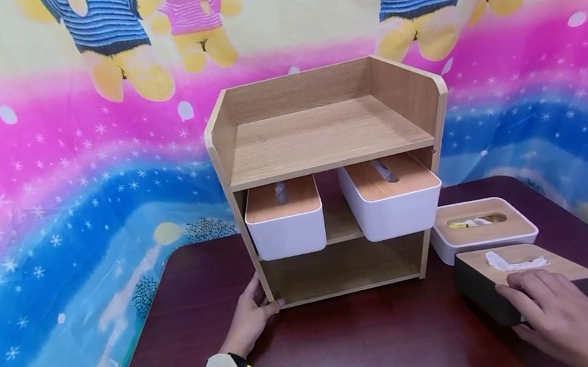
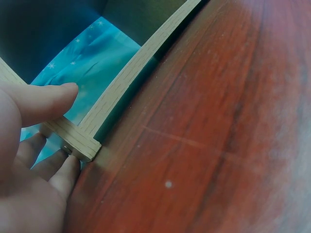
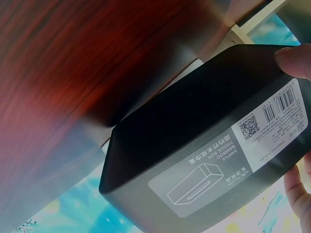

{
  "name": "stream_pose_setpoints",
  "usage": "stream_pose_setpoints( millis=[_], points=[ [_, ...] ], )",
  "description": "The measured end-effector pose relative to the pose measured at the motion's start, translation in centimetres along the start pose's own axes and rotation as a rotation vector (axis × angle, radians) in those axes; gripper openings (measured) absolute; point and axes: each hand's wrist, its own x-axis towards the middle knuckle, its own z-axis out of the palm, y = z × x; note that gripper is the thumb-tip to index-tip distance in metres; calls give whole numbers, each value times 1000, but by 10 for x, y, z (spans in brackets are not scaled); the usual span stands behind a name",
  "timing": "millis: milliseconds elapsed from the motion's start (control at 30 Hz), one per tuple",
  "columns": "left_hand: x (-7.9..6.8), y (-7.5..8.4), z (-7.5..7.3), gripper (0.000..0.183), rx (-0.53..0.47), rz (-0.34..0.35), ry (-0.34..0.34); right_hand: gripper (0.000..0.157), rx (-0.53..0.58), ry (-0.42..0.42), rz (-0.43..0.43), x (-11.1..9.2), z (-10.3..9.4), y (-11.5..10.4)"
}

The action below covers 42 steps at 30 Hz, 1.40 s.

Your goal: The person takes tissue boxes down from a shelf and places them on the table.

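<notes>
A small wooden shelf point(image 1: 322, 140) stands on the table. My left hand point(image 1: 252, 318) grips its lower left corner; in the left wrist view the thumb lies on one side of the side panel point(image 2: 73, 138) and the fingers on the other. At the right, my right hand point(image 1: 565, 314) holds a black tissue box point(image 1: 484, 291) with a wooden lid and a tissue poking out. The right wrist view shows the box's printed label point(image 3: 199, 182), with thumb and fingers on opposite sides. Whether the box touches the table is unclear.
On the middle shelf sit two white tissue boxes with wooden lids, one left point(image 1: 287, 236) and one right point(image 1: 400, 216), both jutting forward. Another white tissue box point(image 1: 515, 230) stands right of the shelf, behind the black one. A patterned cloth point(image 1: 68, 181) hangs behind the dark red table point(image 1: 355, 353).
</notes>
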Motion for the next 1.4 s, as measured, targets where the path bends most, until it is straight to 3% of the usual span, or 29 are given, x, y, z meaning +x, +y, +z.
stream_pose_setpoints(
  millis=[467,867,1167,1400],
  points=[
    [-1,2,1,92,5,-5,0,71,5,-31,13,-7,3,-3],
    [-2,2,0,93,-24,-24,-6,65,12,18,-64,-2,2,-11],
    [-13,31,3,91,-9,-29,-15,58,2,-30,-65,-1,2,-15],
    [-14,32,4,91,-1,-33,-10,53,-6,-48,-79,-4,4,-17]
  ],
)
